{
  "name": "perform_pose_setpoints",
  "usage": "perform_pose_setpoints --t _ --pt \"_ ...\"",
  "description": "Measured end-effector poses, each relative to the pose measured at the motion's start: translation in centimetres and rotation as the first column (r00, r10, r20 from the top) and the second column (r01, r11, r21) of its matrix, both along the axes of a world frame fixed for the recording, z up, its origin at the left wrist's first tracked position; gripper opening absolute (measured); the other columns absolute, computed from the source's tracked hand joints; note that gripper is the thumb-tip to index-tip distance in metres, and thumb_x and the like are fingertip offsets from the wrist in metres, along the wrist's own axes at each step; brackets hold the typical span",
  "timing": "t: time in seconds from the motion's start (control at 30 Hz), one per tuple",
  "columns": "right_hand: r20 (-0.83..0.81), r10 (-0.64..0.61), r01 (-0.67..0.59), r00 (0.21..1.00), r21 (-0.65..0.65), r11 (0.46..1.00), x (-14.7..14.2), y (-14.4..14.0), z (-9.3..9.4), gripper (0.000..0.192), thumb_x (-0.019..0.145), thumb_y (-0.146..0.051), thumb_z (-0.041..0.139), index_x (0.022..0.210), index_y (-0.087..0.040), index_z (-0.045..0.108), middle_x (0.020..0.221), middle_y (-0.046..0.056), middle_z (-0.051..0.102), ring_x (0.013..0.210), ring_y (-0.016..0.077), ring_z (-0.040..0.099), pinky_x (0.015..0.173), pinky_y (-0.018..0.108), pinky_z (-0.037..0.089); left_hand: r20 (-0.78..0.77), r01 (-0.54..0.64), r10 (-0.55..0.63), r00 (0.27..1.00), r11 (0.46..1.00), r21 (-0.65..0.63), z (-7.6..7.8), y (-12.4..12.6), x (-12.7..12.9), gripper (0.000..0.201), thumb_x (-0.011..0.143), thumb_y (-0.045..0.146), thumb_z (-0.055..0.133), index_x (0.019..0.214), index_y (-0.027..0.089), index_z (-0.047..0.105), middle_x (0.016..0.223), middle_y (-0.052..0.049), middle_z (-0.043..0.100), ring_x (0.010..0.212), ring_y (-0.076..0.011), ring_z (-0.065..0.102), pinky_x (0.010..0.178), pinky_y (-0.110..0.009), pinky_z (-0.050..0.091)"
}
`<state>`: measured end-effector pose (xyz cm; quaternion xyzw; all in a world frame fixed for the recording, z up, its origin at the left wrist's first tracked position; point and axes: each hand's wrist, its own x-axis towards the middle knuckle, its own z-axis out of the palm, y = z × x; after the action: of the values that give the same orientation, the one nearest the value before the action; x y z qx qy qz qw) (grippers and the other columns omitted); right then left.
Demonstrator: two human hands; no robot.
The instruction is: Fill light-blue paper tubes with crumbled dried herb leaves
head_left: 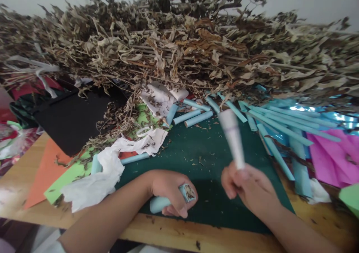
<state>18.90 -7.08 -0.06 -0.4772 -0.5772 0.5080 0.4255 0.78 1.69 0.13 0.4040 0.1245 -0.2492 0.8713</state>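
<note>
My left hand (171, 192) grips a short light-blue paper roll (158, 203) filled with dried leaf bits, lying on the dark green mat (207, 159) near the table's front edge. My right hand (248, 186) holds a white tapered stick (232, 137) upright, its top blurred by motion. A big heap of dried leafy branches (179, 47) covers the back of the table. Several light-blue rolled paper tubes (193, 116) lie at the heap's foot and to the right.
Crumpled white tissue (112, 163) lies left of the mat on green and orange sheets (47, 170). A black sheet (73, 122) sits at the back left. Pink paper (333, 155) and shiny blue foil (308, 110) lie at the right. The wooden table edge (196, 234) runs along the front.
</note>
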Motion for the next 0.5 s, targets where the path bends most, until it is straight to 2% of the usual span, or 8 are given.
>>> perform_pose_setpoints --t 0.03,0.07,0.13,0.17,0.27,0.37,0.4,0.5 --pt "-0.025 -0.015 0.015 1.0 0.003 1.0 0.01 0.03 0.0 0.041 0.084 -0.044 0.026 0.056 -0.017 0.04 0.046 -0.002 0.043 0.042 0.0085 0.039 0.042 0.02 0.029 -0.003 0.005 -0.005 1.0 1.0 -0.007 -0.02 0.0 0.03 0.013 0.051 0.015 0.059 0.047 0.015 0.046 0.033 0.005 0.043 0.029 -0.0082 0.038 0.03 -0.019 0.032" --pt "-0.002 0.044 -0.044 0.999 -0.016 0.999 -0.02 0.06 0.03 0.04 0.083 -0.045 0.03 0.056 -0.017 0.04 0.046 -0.002 0.044 0.042 0.0085 0.04 0.041 0.02 0.029 -0.004 0.007 -0.007 1.0 1.0 -0.01 -0.05 0.01 0.05 0.013 0.051 0.015 0.058 0.047 0.014 0.046 0.033 0.005 0.044 0.029 -0.0082 0.038 0.029 -0.019 0.033" --pt "0.085 0.276 -0.265 0.957 -0.119 0.957 -0.14 0.11 0.17 0.036 0.079 -0.045 0.04 0.056 -0.017 0.04 0.045 -0.002 0.044 0.039 0.0079 0.039 0.037 0.019 0.026 0.004 0.001 -0.001 1.0 1.0 -0.009 -0.1 0.0 0.09 0.013 0.05 0.014 0.058 0.046 0.014 0.046 0.032 0.005 0.044 0.029 -0.008 0.039 0.029 -0.018 0.034" --pt "0.098 0.302 -0.287 0.948 -0.141 0.947 -0.2 0.13 0.22 0.036 0.078 -0.046 0.04 0.056 -0.017 0.04 0.044 -0.002 0.044 0.038 0.0078 0.039 0.037 0.019 0.026 0.007 -0.003 0.003 1.0 1.0 -0.01 -0.12 -0.01 0.1 0.013 0.05 0.013 0.058 0.046 0.014 0.046 0.032 0.005 0.044 0.029 -0.0077 0.039 0.029 -0.018 0.034" --pt "0.031 0.089 -0.087 0.996 -0.057 0.995 -0.23 0.14 0.16 0.041 0.083 -0.046 0.028 0.056 -0.017 0.039 0.046 -0.002 0.043 0.042 0.0085 0.04 0.041 0.02 0.03 -0.01 0.016 -0.016 1.0 1.0 -0.025 -0.18 -0.01 0.1 0.013 0.05 0.013 0.059 0.046 0.013 0.047 0.033 0.005 0.045 0.029 -0.0073 0.039 0.03 -0.017 0.035" --pt "0.091 0.21 -0.206 0.973 -0.06 0.977 -0.14 0.04 -0.15 0.036 0.081 -0.045 0.036 0.058 -0.017 0.041 0.046 -0.002 0.044 0.041 0.0088 0.039 0.04 0.02 0.028 -0.007 0.004 -0.004 1.0 0.999 -0.046 -0.28 0.0 0.04 0.014 0.05 0.014 0.06 0.047 0.014 0.046 0.033 0.005 0.045 0.029 -0.0074 0.039 0.029 -0.017 0.034" --pt "0.081 0.202 -0.199 0.976 -0.044 0.979 -0.13 -0.01 -0.24 0.036 0.08 -0.045 0.036 0.059 -0.018 0.041 0.046 -0.002 0.043 0.04 0.0086 0.038 0.039 0.02 0.027 -0.004 -0.005 0.004 1.0 0.999 -0.051 -0.31 0.01 0.02 0.015 0.05 0.015 0.061 0.047 0.014 0.046 0.033 0.005 0.045 0.029 -0.0074 0.039 0.029 -0.017 0.035" --pt "-0.034 -0.072 0.075 0.997 0.094 0.993 -0.22 -0.12 -0.34 0.04 0.084 -0.046 0.023 0.059 -0.018 0.037 0.046 -0.003 0.037 0.04 0.0082 0.033 0.039 0.02 0.025 -0.013 -0.001 0.0 1.0 0.998 -0.059 -0.31 0.05 0.01 0.02 0.05 0.019 0.065 0.047 0.014 0.047 0.033 0.005 0.044 0.029 -0.0072 0.039 0.029 -0.017 0.035"
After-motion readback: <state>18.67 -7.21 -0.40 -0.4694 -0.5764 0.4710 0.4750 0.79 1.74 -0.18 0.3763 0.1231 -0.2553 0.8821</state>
